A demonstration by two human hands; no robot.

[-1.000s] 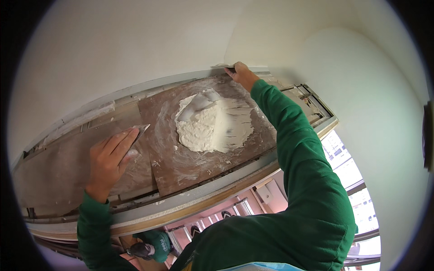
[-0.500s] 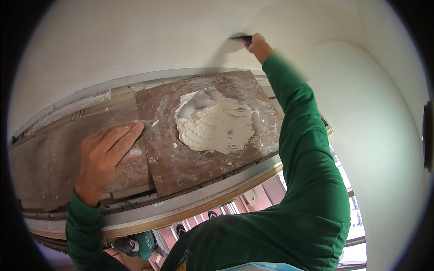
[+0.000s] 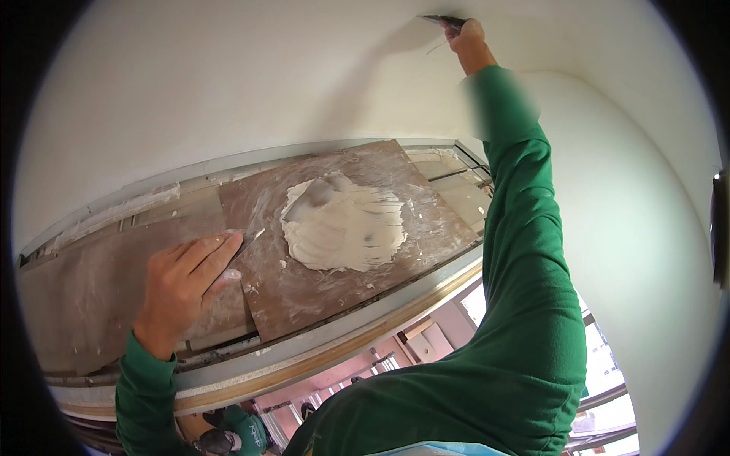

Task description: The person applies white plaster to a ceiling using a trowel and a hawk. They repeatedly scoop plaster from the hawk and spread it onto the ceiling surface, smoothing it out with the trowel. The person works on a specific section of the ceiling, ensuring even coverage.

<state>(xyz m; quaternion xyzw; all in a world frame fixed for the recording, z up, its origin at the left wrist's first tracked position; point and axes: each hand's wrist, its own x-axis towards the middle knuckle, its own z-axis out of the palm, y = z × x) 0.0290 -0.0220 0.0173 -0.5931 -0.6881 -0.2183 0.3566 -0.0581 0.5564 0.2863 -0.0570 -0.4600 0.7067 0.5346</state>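
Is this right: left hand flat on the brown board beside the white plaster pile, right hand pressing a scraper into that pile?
Not quite. The head view shows the right hand holding the scraper up against the white wall, far from the plaster pile. The left hand does rest on the brown board beside it.

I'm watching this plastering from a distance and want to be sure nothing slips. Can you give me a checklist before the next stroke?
1. Right hand grips the putty knife: ok.
2. Blade meets the white wall: cannot tell.
3. Left hand braced flat on the brown board: ok.
4. Plaster heap left on the board: ok.
5. Board seated firmly on the ledge: cannot tell.
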